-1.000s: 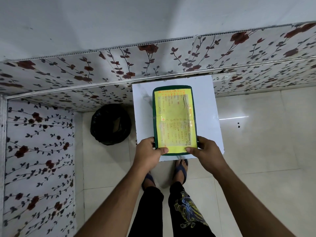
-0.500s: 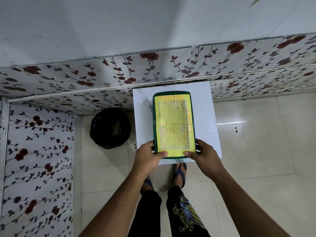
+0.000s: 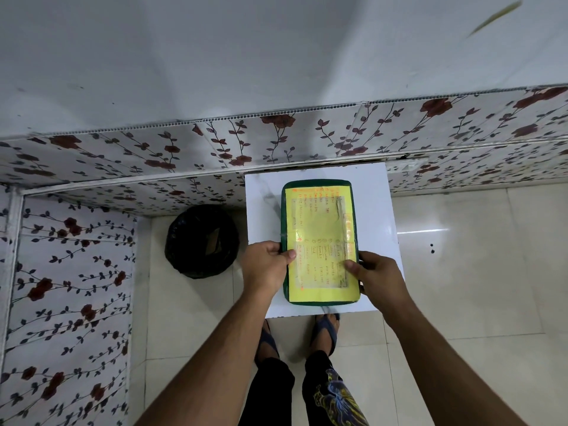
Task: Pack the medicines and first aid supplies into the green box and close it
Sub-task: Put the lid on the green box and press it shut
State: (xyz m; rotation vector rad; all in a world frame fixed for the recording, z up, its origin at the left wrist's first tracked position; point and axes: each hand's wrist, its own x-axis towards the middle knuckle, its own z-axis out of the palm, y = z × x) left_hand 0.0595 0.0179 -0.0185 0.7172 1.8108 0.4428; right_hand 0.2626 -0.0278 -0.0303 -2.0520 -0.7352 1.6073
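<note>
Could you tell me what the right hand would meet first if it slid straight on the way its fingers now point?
The right hand already grips the green box at its edge, thumb on the yellow lid label; pointing left, it would press into the box itself.

Both bare forearms reach forward from the near edge and angle inward toward each other. The left hand (image 3: 266, 265) grips the left side of the green box (image 3: 319, 241), its thumb laid over the top face and its fingers curled down the side. The right hand (image 3: 376, 276) grips the right side in the same way, thumb on top pointing left. Below, two legs in dark trousers end in sandalled feet.
</note>
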